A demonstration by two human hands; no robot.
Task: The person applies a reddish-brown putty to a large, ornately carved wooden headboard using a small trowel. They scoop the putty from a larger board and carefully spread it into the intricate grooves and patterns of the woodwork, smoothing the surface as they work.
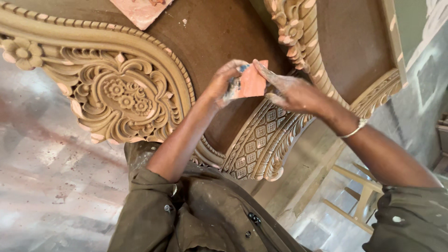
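Down at the bottom, closest to the camera, you get the olive work shirt (pixel 205 219) with dusty rolled sleeves. Just above that, both hands meet over the same bit of reddish sandpaper (pixel 251 83): the left hand (pixel 224 81) pinches its left edge with curled fingers, the right hand (pixel 294 91) grips the other side, thumb on top, a thin metal bracelet (pixel 355 129) on that wrist. Behind them sits the big carved wooden panel (pixel 121 93), all flowers, scrolls and lattice, with a second sandpaper sheet (pixel 140 11) lying up at the far edge
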